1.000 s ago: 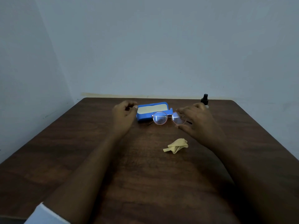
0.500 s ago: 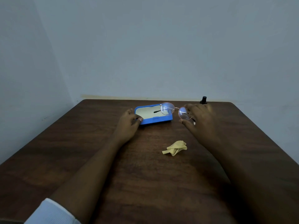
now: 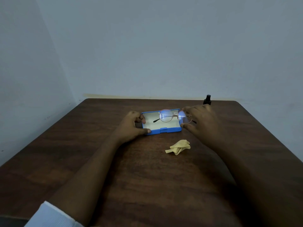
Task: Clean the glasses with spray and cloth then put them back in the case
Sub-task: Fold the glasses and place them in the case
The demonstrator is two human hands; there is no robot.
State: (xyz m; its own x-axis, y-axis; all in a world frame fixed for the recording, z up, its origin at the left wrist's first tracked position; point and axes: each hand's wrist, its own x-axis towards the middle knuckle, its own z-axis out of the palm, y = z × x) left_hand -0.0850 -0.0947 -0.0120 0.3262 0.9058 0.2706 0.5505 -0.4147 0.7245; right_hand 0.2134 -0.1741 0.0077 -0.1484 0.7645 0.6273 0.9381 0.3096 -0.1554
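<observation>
Glasses now over open case, pinched by right hand; left hand grips case end, placement imminent.

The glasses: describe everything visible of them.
The glasses have two round clear lenses in a thin, metal-looking, reddish-gold frame with dark temple tips. The lenses catch a bluish glare. The right hand pinches them at one lens and holds them tilted above the open blue case. One temple reaches over the case's pale lining; whether it touches cannot be told.
</observation>
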